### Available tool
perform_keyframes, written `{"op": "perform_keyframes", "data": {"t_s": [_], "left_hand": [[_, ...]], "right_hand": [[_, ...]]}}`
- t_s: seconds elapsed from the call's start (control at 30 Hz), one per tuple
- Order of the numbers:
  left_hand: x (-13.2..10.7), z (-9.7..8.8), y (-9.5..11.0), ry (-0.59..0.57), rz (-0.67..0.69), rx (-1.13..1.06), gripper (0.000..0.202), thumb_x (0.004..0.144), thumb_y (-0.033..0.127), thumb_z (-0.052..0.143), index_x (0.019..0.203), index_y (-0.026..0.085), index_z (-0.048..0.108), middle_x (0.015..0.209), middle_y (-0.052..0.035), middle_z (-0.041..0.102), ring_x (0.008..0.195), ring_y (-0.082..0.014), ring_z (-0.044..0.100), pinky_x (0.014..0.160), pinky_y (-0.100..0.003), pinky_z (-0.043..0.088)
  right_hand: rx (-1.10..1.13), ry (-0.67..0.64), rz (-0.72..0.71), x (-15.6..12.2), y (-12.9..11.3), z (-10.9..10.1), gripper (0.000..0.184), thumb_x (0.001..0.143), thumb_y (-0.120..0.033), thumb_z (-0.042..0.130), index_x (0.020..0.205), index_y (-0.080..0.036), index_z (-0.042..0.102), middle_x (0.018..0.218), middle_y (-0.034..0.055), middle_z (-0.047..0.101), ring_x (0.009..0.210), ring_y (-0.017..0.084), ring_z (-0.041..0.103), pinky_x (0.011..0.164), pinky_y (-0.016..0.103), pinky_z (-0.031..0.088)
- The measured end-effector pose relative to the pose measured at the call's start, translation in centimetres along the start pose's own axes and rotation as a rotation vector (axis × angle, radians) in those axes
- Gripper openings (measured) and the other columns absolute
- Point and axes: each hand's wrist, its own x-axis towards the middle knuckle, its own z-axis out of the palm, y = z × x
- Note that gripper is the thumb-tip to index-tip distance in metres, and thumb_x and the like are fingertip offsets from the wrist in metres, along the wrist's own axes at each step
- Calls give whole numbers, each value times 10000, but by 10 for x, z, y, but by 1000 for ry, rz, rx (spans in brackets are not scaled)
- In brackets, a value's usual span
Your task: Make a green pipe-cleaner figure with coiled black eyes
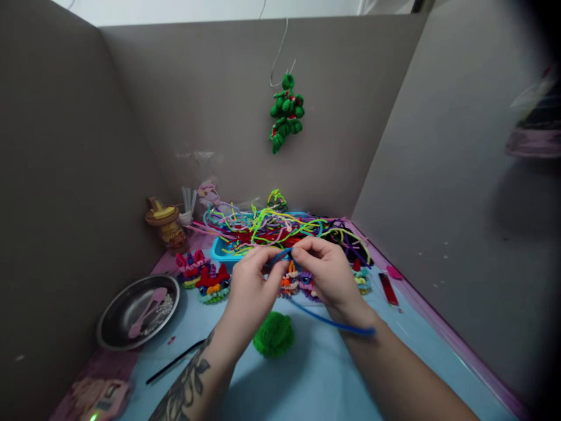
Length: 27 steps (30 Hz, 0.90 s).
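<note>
1. The left hand [252,280] and the right hand [326,275] meet at the middle of the view, fingertips almost touching, both pinched on the near end of a blue pipe cleaner [333,323].
2. The pinched end forms a small bend between the two hands; from there the long axis of the blue pipe cleaner runs toward 4 o'clock, passing under the right hand and ending beside the right wrist. The free tail therefore lies on the right hand's side, well away from the left.
3. A green pompom [274,334] rests on the desk [307,380] at 6 o'clock from the hands, close below the left wrist, untouched.
4. Small woven figures [213,285] stand in a row at 9 to 12 o'clock, just behind the hands.
5. A blue tray [218,250] heaped with a tangle of coloured pipe cleaners [272,225] sits at 12 o'clock.
6. A metal dish [138,310] lies at 9 o'clock; a black pipe cleaner [175,362] lies at 7 o'clock.
</note>
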Motion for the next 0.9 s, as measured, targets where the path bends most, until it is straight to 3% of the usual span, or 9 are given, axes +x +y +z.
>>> {"op": "perform_keyframes", "data": {"t_s": [0.17,0.53,0.7,0.9], "left_hand": [[0,1,1,-7,-65,-75,63,776,194,622,807,166,670,778,-22,675,728,-148,600,665,-244,442],[0,2,-2,1,-37,-58,86,806,226,597,775,168,653,755,-16,654,705,-140,579,645,-236,421],[2,-3,0,-39,-18,-46,89,824,203,566,782,172,639,773,-12,647,729,-139,572,666,-240,416],[2,-11,0,-84,-5,33,66,815,181,566,788,176,626,765,-4,632,737,-144,563,678,-250,409]], "right_hand": [[199,4,130,-2,-2,7,153,595,-255,738,572,-160,619,526,-42,538,493,77,426,487,210,346],[249,25,127,-4,2,12,168,600,-279,756,593,-158,639,555,-29,561,518,81,430,507,216,344],[140,2,82,-3,3,11,174,644,-298,719,586,-163,624,524,-39,520,506,86,416,513,225,353],[-147,-80,2,-3,2,4,175,739,-310,637,645,-164,614,610,-11,553,579,113,467,535,231,365]]}}
